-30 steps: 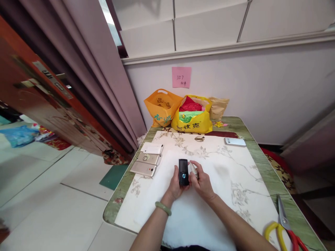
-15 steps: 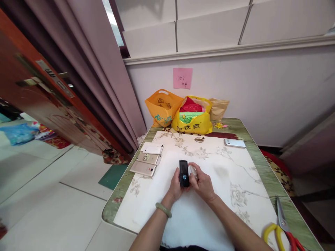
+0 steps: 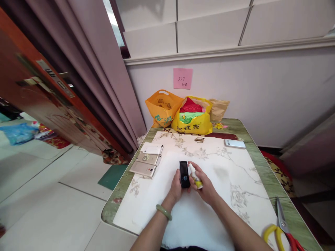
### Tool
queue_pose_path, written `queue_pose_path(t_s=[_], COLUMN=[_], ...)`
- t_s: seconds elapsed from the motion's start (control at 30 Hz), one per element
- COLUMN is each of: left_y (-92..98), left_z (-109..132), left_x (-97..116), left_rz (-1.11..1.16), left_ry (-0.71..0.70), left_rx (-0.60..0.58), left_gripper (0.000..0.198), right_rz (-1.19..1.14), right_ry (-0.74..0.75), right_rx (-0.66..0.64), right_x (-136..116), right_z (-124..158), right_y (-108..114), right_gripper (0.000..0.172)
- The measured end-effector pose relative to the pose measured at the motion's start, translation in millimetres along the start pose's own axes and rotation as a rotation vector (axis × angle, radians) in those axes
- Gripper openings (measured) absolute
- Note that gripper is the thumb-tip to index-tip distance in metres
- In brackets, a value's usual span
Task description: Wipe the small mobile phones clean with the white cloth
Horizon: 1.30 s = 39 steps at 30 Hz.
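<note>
A small black phone (image 3: 184, 171) with a round blue-silver button is upright in my left hand (image 3: 176, 188), its screen facing me. My left fingers wrap round its left side and underneath; a green bangle (image 3: 164, 212) circles that wrist. Just right of the phone, my right hand (image 3: 206, 188) grips a small white spray bottle (image 3: 195, 178) with a yellow label. The bottle leans with its white top towards the phone. My right fingers partly cover it, and whether that hand touches the phone I cannot tell.
Several phones lie around: three at the left edge, including a gold one (image 3: 143, 168), and a silver one (image 3: 235, 143) far right. Scissors (image 3: 282, 223) rest at the near right. Orange (image 3: 164, 108) and yellow (image 3: 193, 127) bags stand at the back beside a brown pouch (image 3: 219, 109).
The spray bottle has turned in my right hand, so its white top and yellow label now show. My left hand and the black phone have hardly moved.
</note>
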<state>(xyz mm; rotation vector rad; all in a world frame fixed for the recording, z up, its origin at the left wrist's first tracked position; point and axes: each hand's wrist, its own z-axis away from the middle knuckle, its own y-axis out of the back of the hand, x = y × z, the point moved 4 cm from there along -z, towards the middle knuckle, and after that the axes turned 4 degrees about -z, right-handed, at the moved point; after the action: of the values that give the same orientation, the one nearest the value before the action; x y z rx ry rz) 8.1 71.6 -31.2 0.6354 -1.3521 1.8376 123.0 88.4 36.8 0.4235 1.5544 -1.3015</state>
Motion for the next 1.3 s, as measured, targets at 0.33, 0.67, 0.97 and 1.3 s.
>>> queue_pose_path(t_s=[0.33,0.67,0.97,1.3], left_y=[-5.9,-15.2,-13.3,-8.7], left_z=[3,5,3,0], left_x=[6,16,14,8], left_rz=[-0.057,-0.073,-0.078,-0.101], left_ry=[-0.006,-0.030,-0.020,0.007], left_rx=[-0.025,-0.090,-0.079,0.036], left_gripper=[0.066,0.071,0.069,0.060], right_rz=[-0.409,0.868,1.152,1.237], right_ry=[-0.172,0.338,0.418,0.406], right_rx=[-0.176,0.181,0.241,0.188], right_x=[-16,-26,-18,-10], right_z=[9,4,1,-1], right_y=[-9,7,9,9], right_gripper=[0.053,0.048,0.043,0.044])
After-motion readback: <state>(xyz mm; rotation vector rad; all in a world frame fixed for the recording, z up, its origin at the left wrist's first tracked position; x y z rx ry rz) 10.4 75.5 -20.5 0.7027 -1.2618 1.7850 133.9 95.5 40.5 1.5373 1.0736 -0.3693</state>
